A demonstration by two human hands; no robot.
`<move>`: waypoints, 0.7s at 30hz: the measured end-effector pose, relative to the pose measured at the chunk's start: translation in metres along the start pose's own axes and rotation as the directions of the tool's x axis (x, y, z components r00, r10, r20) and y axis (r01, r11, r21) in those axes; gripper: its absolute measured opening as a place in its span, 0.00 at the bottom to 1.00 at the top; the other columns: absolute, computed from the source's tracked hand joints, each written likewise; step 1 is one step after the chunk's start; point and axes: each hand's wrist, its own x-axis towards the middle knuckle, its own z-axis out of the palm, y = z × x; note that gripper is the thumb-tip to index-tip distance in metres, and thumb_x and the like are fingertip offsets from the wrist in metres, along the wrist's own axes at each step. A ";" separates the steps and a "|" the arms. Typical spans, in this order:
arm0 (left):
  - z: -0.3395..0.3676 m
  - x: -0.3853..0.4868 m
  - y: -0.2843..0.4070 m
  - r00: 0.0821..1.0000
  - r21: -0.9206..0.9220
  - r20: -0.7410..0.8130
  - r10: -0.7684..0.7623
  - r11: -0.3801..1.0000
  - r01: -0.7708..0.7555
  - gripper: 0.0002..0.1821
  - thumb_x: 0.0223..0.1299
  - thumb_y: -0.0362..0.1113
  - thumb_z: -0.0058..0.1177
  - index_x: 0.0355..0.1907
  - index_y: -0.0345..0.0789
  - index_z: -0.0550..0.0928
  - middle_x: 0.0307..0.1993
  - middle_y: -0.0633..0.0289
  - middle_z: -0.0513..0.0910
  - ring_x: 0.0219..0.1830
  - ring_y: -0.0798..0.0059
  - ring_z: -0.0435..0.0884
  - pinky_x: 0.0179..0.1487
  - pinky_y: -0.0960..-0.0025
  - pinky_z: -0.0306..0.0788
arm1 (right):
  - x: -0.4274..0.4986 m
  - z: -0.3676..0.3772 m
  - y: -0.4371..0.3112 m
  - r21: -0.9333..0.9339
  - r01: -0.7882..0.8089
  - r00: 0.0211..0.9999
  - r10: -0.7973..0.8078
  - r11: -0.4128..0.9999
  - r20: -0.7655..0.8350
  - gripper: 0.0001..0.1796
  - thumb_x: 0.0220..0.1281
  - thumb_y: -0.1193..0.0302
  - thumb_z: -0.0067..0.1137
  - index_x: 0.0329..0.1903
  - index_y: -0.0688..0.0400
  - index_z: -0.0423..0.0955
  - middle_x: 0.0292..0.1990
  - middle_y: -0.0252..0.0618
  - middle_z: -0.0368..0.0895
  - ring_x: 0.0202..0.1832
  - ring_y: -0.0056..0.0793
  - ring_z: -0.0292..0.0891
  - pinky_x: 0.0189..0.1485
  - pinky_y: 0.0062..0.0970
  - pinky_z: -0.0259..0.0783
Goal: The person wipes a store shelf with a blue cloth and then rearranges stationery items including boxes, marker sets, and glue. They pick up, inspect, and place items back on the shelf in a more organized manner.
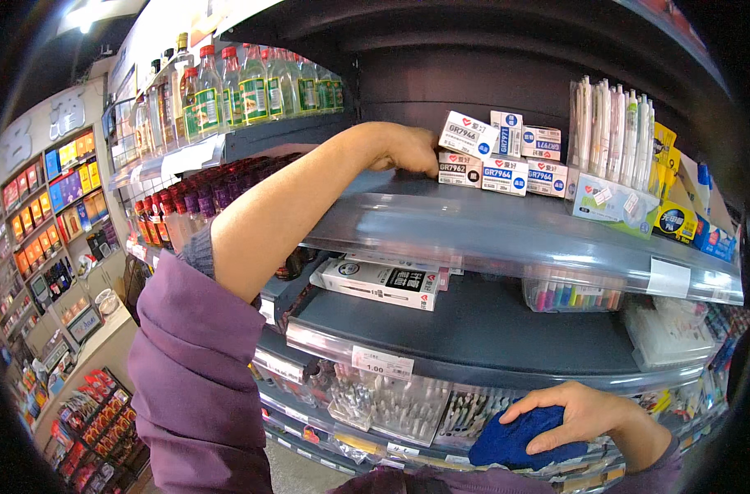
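Observation:
My left hand (415,151) reaches onto the upper shelf, against the left end of a small stack of white pen-refill boxes (468,134). Its fingertips are hidden beside and behind the lower left box (460,170), so its grip cannot be made out. The stack is two layers high, and its upper left box sits tilted. Lower down at the right, my right hand (575,414) holds a bunched dark blue cloth (523,439) in front of the lower shelves.
Clear-wrapped pens (615,136) stand right of the boxes, near yellow glue packs (677,222). Glass bottles (254,89) line the left shelf close to my forearm. A clear plastic strip (473,228) edges the upper shelf. Below lie a long pen box (378,283) and a marker tub (572,296).

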 end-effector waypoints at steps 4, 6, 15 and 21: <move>-0.029 -0.028 0.009 0.995 0.679 0.056 -0.084 0.733 0.024 0.20 0.60 0.31 0.49 0.54 0.28 0.79 0.51 0.46 0.83 0.51 0.62 0.82 0.59 0.62 0.71 | 0.001 -0.006 0.007 -0.036 0.012 1.000 -0.012 0.999 0.013 0.28 0.59 0.58 0.68 0.61 0.52 0.75 0.54 0.40 0.81 0.55 0.31 0.77 0.61 0.29 0.69; -0.039 -0.073 0.008 0.999 0.628 -0.031 0.039 0.778 -0.011 0.20 0.64 0.36 0.49 0.56 0.29 0.79 0.52 0.46 0.82 0.53 0.57 0.82 0.57 0.62 0.72 | 0.004 -0.010 0.006 -0.038 0.012 1.000 -0.011 0.999 0.029 0.28 0.59 0.58 0.68 0.61 0.52 0.75 0.54 0.40 0.81 0.55 0.31 0.77 0.61 0.29 0.69; 0.063 -0.258 -0.032 0.465 0.700 -0.455 0.760 0.628 -0.341 0.10 0.50 0.23 0.53 0.36 0.33 0.84 0.37 0.55 0.84 0.42 0.59 0.85 0.47 0.61 0.79 | 0.011 -0.002 -0.070 -0.278 0.105 0.991 -0.123 0.955 -0.047 0.26 0.53 0.62 0.73 0.57 0.44 0.80 0.47 0.41 0.84 0.47 0.34 0.82 0.52 0.31 0.77; 0.049 -0.285 -0.072 0.320 0.556 -0.699 0.640 0.767 -0.319 0.19 0.46 0.22 0.55 0.44 0.38 0.85 0.50 0.48 0.82 0.58 0.45 0.77 0.63 0.49 0.69 | 0.035 -0.008 -0.166 -0.558 0.347 0.919 -0.392 0.754 0.043 0.23 0.42 0.61 0.78 0.45 0.50 0.84 0.48 0.42 0.84 0.47 0.41 0.83 0.56 0.47 0.71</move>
